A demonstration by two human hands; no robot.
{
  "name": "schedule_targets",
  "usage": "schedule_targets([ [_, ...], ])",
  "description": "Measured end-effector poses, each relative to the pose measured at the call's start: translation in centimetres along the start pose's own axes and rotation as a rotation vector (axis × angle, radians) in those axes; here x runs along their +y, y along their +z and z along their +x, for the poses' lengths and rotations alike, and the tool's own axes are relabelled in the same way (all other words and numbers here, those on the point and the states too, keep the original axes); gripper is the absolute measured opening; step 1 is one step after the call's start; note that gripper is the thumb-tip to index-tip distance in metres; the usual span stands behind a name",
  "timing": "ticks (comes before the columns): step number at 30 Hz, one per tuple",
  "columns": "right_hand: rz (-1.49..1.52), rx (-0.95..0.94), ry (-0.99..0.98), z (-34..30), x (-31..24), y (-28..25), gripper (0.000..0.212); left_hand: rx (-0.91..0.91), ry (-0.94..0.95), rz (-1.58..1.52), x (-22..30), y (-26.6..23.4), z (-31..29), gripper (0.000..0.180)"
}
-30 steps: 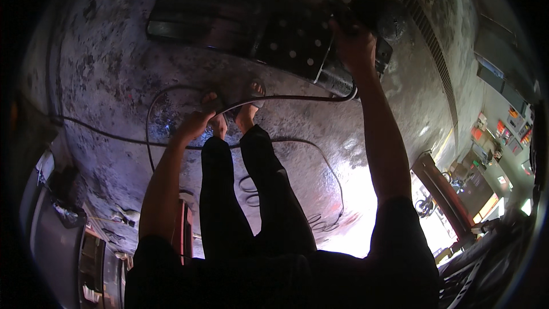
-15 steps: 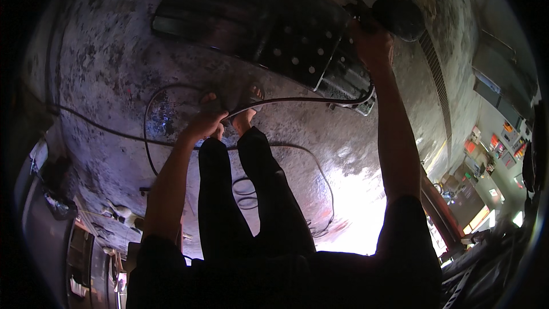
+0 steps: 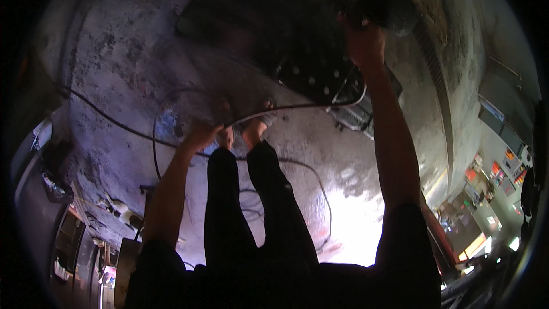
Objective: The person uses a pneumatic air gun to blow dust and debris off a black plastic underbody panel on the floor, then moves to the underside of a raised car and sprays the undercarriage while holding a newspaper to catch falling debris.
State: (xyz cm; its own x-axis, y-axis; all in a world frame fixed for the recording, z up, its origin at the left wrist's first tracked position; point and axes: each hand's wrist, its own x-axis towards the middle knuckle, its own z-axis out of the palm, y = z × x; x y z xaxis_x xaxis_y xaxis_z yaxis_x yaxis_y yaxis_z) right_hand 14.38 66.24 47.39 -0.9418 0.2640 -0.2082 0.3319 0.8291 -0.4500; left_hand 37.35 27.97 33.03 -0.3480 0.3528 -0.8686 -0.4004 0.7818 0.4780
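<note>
While left fingers (image 3: 211, 131) hold a hose (image 3: 297, 107), right fingers (image 3: 363, 39) grip a dark tool (image 3: 396, 14), any lettering unreadable

Dark hose (image 3: 286, 108), gently curved; dark bulbous tool (image 3: 394, 14), upraised end blurred, near black light-spotted panel (image 3: 304, 78).

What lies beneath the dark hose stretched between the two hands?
Beneath the hose show stained floor, the right foot and part of a dark panel. The strip directly behind the hose is covered, as is whatever the left hand hides.
</note>
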Motion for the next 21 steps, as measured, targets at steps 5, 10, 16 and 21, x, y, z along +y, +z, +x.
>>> schedule_targets([
  [5,0.029,0.037,-0.117,1.3,-2.5,2.3,0.055,0.218,0.303,0.215,-3.3,-0.8,-1.1,0.044],
  [10,0.007,0.031,-0.241,3.7,-4.8,5.0,0.053,0.212,0.144,0.224,-5.2,-0.8,-1.7,0.042],
  [16,0.059,0.038,-0.380,4.1,-8.6,7.1,0.048,0.161,-0.049,-0.011,-5.6,-1.0,-3.2,0.045],
  [21,0.148,-0.052,-0.344,3.0,-10.7,7.9,0.046,0.125,-0.138,-0.077,-6.4,-0.5,-4.1,0.046],
])
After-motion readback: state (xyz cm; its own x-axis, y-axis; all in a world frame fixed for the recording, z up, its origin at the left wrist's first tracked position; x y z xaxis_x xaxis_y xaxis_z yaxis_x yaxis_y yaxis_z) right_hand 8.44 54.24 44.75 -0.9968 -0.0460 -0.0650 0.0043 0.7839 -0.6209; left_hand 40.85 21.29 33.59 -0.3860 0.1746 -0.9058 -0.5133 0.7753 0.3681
